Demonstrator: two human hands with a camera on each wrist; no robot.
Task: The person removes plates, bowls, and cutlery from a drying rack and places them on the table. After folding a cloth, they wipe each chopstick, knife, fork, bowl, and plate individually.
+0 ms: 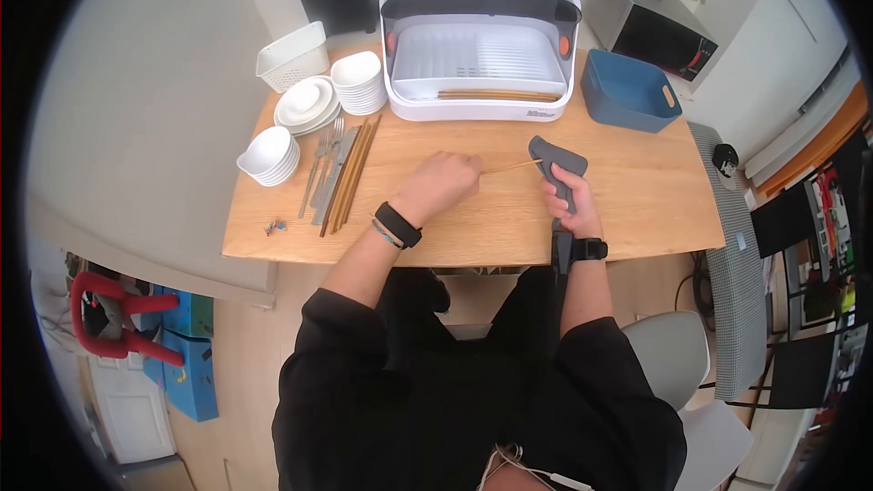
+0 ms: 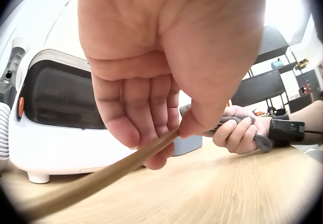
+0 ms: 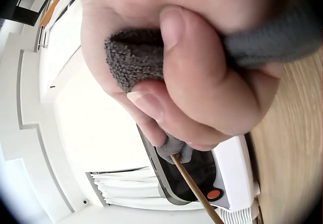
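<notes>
A wooden chopstick [image 1: 509, 165] spans the gap between the two hands, above the table in front of the white box. My left hand [image 1: 441, 186] pinches it between thumb and fingers; in the left wrist view the chopstick [image 2: 101, 176] slants down past the fingertips. My right hand [image 1: 573, 195] grips a folded grey cloth [image 1: 562, 159]. In the right wrist view, the textured cloth [image 3: 133, 57] bunches under the thumb, and the other end of the chopstick [image 3: 197, 191] disappears into a fold of it.
A white dish box [image 1: 482, 109] with its lid raised holds several chopsticks [image 1: 500, 95]. Left of it are stacked bowls [image 1: 357, 82], plates [image 1: 307, 105], a white basket [image 1: 293, 56], forks [image 1: 323, 155] and more chopsticks [image 1: 356, 177]. A blue bin [image 1: 629, 95] stands at the right.
</notes>
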